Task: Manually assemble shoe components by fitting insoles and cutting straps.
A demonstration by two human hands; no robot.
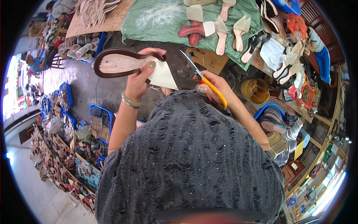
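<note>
My left hand (141,76) is closed round a shoe insole (121,64), thumb on its upper face. The insole has a pale, punched upper face and a dark brown rim along its edge. A cream, pointed flap (163,75) spreads from its narrow end, towards my right hand. In my right hand (214,85) is a pair of scissors (214,92) with orange-yellow handles. Their metal blades point up and to the left, apart from the flap. Fingers partly hide the scissor handles.
Ahead, a green cloth (156,22) covers a table bearing several similar insoles (220,39). A yellow bucket (255,90) stands at the right, near a blue basket (270,108) of sole pieces. Another blue basket (100,121) lies left of my left forearm. Other people sit and stand farther off.
</note>
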